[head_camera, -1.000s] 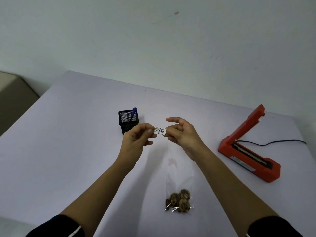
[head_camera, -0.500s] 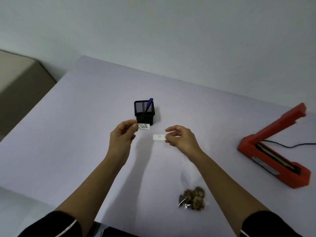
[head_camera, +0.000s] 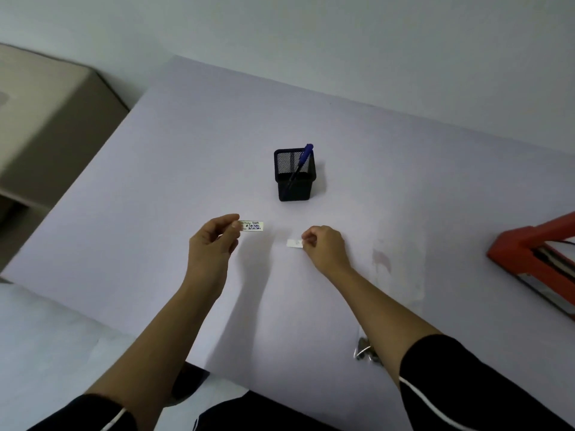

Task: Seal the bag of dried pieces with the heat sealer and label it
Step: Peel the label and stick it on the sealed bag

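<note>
My left hand (head_camera: 213, 244) pinches a small written label (head_camera: 252, 226) by its left end, held above the table. My right hand (head_camera: 323, 247) pinches a blank white backing strip (head_camera: 294, 243) low over the table. The clear bag (head_camera: 395, 275) lies flat on the table to the right of my right arm; only a little of its dried pieces (head_camera: 365, 353) shows beside my forearm. The red heat sealer (head_camera: 529, 253) sits at the right edge, its arm raised, partly cut off by the frame.
A black mesh pen holder (head_camera: 294, 177) with a blue pen (head_camera: 303, 158) stands behind my hands on the white table (head_camera: 155, 197). A beige cabinet (head_camera: 46, 119) stands to the left of the table. A pale wall lies behind.
The label and backing strip, held together a second ago, have come apart. My hands moved apart, right hand lower. The view swung left, so the sealer and bag shifted right.
</note>
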{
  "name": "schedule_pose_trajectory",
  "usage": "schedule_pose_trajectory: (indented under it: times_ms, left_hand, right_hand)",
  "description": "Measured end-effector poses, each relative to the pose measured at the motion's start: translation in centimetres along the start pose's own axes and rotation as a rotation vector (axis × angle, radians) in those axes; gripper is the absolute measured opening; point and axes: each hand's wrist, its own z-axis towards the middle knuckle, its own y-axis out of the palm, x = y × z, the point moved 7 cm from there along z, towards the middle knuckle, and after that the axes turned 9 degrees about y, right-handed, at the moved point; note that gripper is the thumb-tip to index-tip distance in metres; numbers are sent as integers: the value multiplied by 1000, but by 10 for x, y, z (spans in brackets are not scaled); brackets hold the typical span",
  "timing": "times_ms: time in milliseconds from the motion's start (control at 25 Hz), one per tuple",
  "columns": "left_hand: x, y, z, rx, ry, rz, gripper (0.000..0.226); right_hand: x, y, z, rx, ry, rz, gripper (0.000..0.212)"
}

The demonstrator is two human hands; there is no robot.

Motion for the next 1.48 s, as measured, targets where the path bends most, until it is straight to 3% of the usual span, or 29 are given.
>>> schedule_pose_trajectory:
  times_ms: [200,320,520,680,920,1120,1480]
  left_hand:
    - [2,22,-5,-24,-9,-1,14]
    - [-3,55,-12,-92,-26,5,14]
    - [-30,140,-31,-278,-136,-42,13]
    - [-62,205,-47,-423,-203,62,12]
    - [-93,258,-51,-606,-154,363,7]
    - [-104,264,-40,-615,-83,553,10]
    - [-118,250,-43,-576,-89,599,9]
  right_hand:
    - [1,-8,-6,34,32,-88,15]
    - [18,-37,-14,81,97,-1,14]
    - [96,-116,-36,292,186,169,9]
    - [167,-160,-50,429,273,209,14]
    - [193,-153,-47,267,168,263,22]
    - [196,-137,-41,136,56,145,39]
    - [191,-129,-41,193,-55,-18,34]
